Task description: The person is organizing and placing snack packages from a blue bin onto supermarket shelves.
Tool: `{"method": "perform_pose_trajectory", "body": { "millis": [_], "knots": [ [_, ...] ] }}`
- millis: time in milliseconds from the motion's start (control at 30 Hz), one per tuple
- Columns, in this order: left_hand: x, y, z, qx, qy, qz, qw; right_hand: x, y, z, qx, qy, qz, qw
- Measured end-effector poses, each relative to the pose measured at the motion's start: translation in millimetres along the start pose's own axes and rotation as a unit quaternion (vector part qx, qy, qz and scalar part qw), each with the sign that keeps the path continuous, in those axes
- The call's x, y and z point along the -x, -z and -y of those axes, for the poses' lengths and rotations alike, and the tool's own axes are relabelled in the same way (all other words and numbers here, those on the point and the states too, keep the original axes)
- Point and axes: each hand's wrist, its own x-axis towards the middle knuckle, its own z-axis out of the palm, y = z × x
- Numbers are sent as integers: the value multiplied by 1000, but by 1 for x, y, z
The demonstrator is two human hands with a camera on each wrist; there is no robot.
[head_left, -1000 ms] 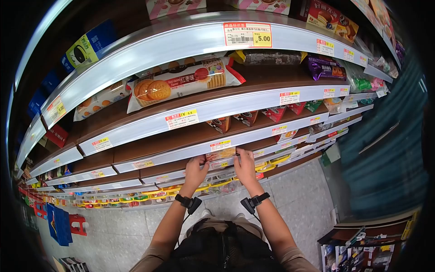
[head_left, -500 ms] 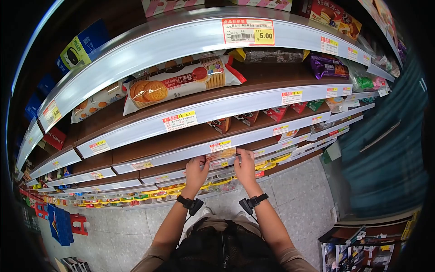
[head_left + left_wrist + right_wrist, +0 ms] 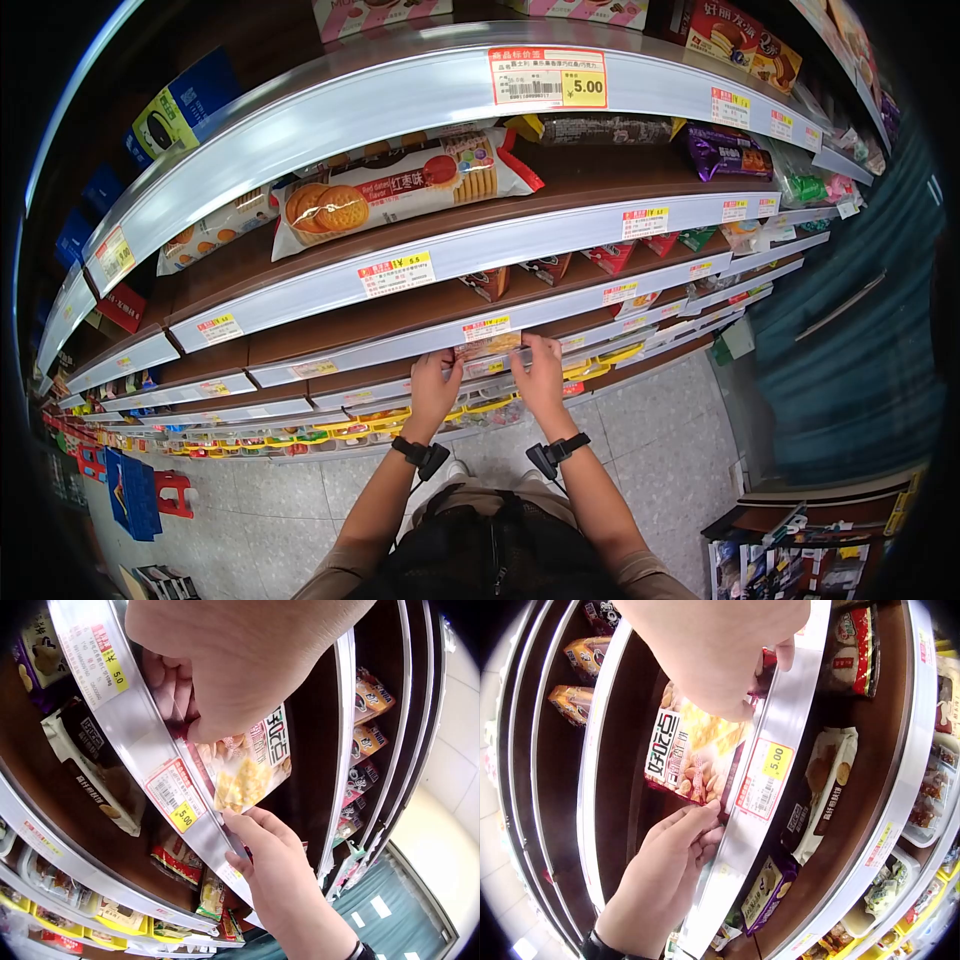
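A biscuit pack with pictures of nuts and pale crackers sits on a brown shelf, right behind the price-label rail. My left hand pinches one end of it, thumb on the front corner and the other fingers curled, as the right wrist view shows. At the opposite end my right hand holds the corner between thumb and fingers. In the left wrist view the left hand covers part of the pack. The right hand overlaps its other end in the right wrist view.
Above, a long red-date biscuit packet lies on another shelf. Small triangular packs stand one level up from my hands. Lower shelves carry a white-and-brown packet and yellow-edged trays. A blue crate stands on the floor.
My right hand's fingers have shifted slightly inward along the pack. The left hand stays at its end, and the head view has moved a little.
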Motion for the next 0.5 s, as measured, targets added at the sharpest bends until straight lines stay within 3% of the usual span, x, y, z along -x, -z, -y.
{"method": "perform_pose_trajectory", "body": {
  "millis": [367, 500],
  "knots": [
    [0, 2, -4, -3, -9, -11, 1000, 0, -4, 0, 20, -13, -16, 1000],
    [3, 4, -8, -53, -67, -37, 996, 3, -7, -3, 31, -19, -23, 999]
  ]
}}
